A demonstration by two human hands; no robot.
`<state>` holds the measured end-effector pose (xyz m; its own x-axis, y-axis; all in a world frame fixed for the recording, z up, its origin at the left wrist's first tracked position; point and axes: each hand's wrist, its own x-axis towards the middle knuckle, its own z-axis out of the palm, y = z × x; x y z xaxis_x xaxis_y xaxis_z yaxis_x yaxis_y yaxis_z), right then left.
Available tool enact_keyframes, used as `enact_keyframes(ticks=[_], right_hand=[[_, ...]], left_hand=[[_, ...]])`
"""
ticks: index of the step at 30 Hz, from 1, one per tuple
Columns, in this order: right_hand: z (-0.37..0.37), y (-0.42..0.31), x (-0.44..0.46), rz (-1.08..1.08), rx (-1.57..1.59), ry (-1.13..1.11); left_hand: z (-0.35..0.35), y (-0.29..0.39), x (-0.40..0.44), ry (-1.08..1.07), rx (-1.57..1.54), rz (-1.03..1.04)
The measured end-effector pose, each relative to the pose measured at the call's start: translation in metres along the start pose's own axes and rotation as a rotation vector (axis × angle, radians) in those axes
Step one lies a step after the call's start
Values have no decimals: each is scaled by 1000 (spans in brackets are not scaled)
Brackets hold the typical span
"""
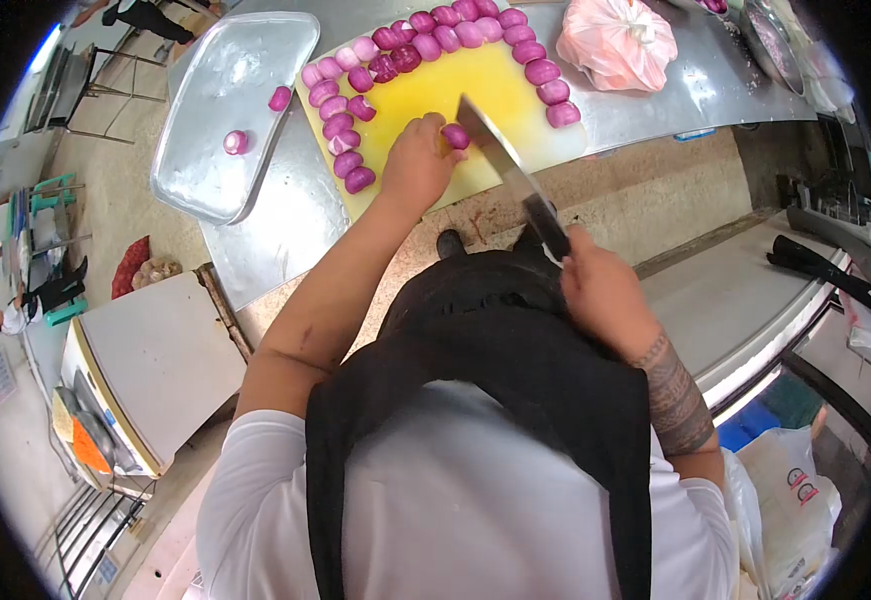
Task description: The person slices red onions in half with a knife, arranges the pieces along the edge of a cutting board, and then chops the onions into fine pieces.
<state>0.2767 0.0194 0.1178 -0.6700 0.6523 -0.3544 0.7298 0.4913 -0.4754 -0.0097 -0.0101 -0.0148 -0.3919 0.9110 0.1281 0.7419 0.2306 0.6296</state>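
Note:
My left hand (pixel 422 160) is closed on a purple onion (pixel 455 136) over the near part of the yellow cutting board (pixel 436 95). In my right hand (pixel 601 285) is the dark handle of a large knife (pixel 506 165), its blade slanting up and left to just beside the onion. Rows of peeled purple onions (pixel 337 125) line the board's left, far and right edges, with several more inside the far left corner. Whether the blade touches the held onion I cannot tell.
A clear tray (pixel 171 160) left of the board holds two onions (pixel 236 142). A tied pink plastic bag (pixel 616 45) and a metal bowl (pixel 771 45) are at the far right. Two other people (pixel 141 15) (pixel 21 312) appear at the left.

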Motion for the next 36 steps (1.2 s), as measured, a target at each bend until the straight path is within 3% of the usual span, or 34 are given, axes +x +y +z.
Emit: enact_keyframes(ticks=[2, 5, 11, 17, 20, 25, 28, 31, 36], right_hand=[[-11, 4, -8, 61, 17, 87], [-10, 31, -5, 85, 60, 144], [-3, 45, -3, 104, 218, 131], [16, 52, -1, 108, 237, 97], [21, 50, 7, 102, 219, 89], [34, 53, 23, 1, 197, 88], [31, 44, 24, -17, 144, 66], [31, 40, 23, -23, 113, 45], [37, 37, 27, -41, 65, 19]], left_hand=[[3, 7, 1, 40, -13, 21], [3, -4, 20, -73, 139, 25], [-45, -41, 55, 93, 574, 51], [-52, -77, 56, 168, 506, 43], [-30, -44, 38, 285, 359, 211], [27, 9, 8, 55, -61, 195], [30, 6, 11, 44, -128, 114], [8, 2, -4, 1, -1, 24], [2, -7, -10, 62, 0, 149]])
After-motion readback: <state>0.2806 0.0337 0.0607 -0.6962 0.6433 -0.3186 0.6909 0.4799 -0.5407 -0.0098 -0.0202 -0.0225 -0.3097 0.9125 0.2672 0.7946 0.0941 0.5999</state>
